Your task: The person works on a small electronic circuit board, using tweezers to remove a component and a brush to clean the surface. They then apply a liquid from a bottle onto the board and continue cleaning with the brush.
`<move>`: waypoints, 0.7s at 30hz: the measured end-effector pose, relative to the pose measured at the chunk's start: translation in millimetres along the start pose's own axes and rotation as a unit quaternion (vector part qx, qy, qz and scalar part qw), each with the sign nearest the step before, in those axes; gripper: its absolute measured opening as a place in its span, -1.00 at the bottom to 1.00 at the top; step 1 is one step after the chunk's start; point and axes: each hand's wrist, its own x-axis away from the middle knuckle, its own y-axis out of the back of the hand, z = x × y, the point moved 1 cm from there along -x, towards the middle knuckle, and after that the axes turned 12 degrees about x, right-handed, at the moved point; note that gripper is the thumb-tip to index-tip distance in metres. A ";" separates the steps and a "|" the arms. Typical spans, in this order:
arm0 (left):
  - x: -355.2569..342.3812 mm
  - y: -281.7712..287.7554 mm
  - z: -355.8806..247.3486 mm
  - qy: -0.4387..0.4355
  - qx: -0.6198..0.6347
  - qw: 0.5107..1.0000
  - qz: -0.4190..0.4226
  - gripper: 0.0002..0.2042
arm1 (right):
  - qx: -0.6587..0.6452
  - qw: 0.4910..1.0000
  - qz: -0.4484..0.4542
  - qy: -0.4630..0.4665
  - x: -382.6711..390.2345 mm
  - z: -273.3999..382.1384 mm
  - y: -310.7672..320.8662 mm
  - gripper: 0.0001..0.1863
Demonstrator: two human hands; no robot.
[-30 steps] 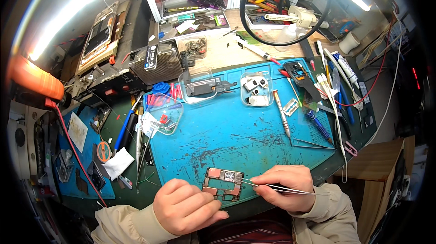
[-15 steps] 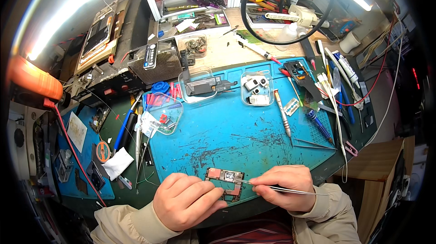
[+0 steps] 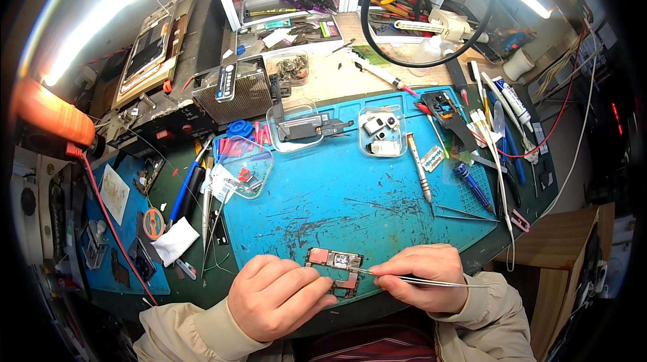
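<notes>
A small phone circuit board point(image 3: 342, 261) with pinkish pads and a silvery chip area lies near the front edge of the blue mat point(image 3: 323, 193). My left hand point(image 3: 280, 298) is closed at the board's left side, its curled fingers gripping that edge; the fingertips are partly hidden. Between thumb and fingers, my right hand point(image 3: 426, 274) pinches a pair of thin metal tweezers point(image 3: 438, 283). Their tips reach onto the board beside the silvery area, and the far ends stick out past my right wrist. Whether the tips hold anything is too small to tell.
Behind the board stand clear trays with small parts point(image 3: 382, 131), a speaker module point(image 3: 303, 127) and a lidded-looking dish point(image 3: 246, 166). A screwdriver point(image 3: 419, 170), razor blade point(image 3: 432, 158) and spare tweezers point(image 3: 465, 214) lie right. A black cable loop point(image 3: 362, 8) hangs above.
</notes>
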 end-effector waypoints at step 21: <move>-1.4 2.2 1.9 -0.010 0.024 1.000 0.005 -0.69 | 0.014 0.999 0.015 0.032 -3.7 0.6 0.0 -0.73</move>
